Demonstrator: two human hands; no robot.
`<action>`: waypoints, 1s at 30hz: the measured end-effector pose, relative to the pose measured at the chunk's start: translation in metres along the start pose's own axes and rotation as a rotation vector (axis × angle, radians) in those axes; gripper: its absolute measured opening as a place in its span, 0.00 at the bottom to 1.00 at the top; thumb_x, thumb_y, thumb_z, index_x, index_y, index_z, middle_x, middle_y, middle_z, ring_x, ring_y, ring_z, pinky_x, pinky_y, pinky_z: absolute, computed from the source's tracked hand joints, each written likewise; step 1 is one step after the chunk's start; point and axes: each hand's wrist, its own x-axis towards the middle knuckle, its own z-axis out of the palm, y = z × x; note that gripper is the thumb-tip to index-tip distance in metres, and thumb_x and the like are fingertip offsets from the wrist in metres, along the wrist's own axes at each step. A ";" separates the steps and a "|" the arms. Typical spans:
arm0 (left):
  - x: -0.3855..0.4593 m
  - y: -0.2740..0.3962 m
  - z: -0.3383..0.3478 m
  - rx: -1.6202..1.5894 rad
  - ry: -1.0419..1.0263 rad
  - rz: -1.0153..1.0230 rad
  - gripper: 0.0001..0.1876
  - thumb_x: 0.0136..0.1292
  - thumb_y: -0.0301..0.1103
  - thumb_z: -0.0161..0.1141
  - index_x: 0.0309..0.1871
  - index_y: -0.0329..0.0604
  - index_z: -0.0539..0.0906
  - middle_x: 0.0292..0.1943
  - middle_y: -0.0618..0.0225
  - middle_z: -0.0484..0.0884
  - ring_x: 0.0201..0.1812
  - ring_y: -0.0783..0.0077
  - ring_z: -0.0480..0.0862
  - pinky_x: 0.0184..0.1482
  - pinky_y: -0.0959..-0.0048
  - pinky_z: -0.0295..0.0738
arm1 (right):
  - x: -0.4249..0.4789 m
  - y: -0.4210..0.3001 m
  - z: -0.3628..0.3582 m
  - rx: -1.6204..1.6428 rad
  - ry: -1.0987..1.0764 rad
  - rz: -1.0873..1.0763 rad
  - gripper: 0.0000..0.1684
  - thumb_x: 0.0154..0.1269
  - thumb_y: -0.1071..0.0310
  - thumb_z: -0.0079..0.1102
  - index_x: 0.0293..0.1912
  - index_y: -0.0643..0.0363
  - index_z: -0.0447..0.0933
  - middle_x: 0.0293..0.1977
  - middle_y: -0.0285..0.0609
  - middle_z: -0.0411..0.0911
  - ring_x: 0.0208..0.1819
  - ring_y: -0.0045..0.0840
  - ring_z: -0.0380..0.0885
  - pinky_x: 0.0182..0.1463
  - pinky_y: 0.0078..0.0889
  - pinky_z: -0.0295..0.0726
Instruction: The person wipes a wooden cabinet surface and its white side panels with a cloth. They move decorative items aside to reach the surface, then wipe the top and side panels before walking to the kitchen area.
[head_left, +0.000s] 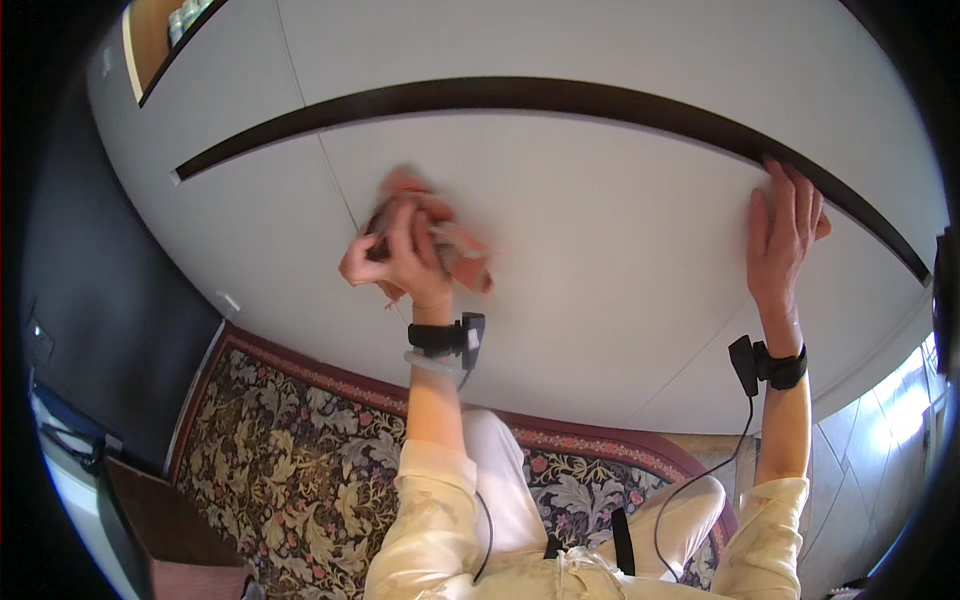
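Note:
My left hand presses a crumpled reddish cloth against the light, flat front panel of a cabinet, near a vertical seam. Both hand and cloth are somewhat blurred. Farther right, my right hand rests flat on the same panel, its fingertips at the long dark recessed groove along the panel's upper edge. It holds no object that I can see. Each wrist wears a black strap with a small device and a cable.
A floral rug with a red border lies beneath me. A dark panel stands at the left, above a brown box-like object. Tiled floor shows at the right, and an open compartment at the upper left.

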 end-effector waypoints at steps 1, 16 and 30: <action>0.001 -0.018 -0.014 0.228 -0.075 -0.029 0.14 0.66 0.34 0.61 0.54 0.52 0.77 0.42 0.69 0.64 0.49 0.65 0.67 0.51 0.59 0.63 | -0.001 -0.003 0.002 0.008 0.021 0.029 0.18 0.69 0.66 0.57 0.57 0.55 0.76 0.53 0.39 0.75 0.56 0.31 0.70 0.57 0.34 0.57; -0.016 0.101 0.029 -0.411 -0.639 0.220 0.12 0.68 0.44 0.51 0.46 0.49 0.73 0.45 0.68 0.74 0.51 0.67 0.74 0.50 0.58 0.71 | -0.008 -0.007 0.016 -0.028 0.066 0.086 0.22 0.70 0.62 0.53 0.61 0.52 0.74 0.58 0.41 0.73 0.62 0.31 0.67 0.60 0.35 0.56; 0.070 -0.027 0.020 -0.022 -0.167 0.074 0.36 0.65 0.44 0.58 0.74 0.42 0.61 0.73 0.47 0.58 0.75 0.38 0.53 0.69 0.42 0.54 | -0.017 0.012 0.024 -0.081 0.116 -0.020 0.22 0.72 0.59 0.54 0.63 0.49 0.75 0.60 0.39 0.75 0.63 0.29 0.69 0.62 0.34 0.57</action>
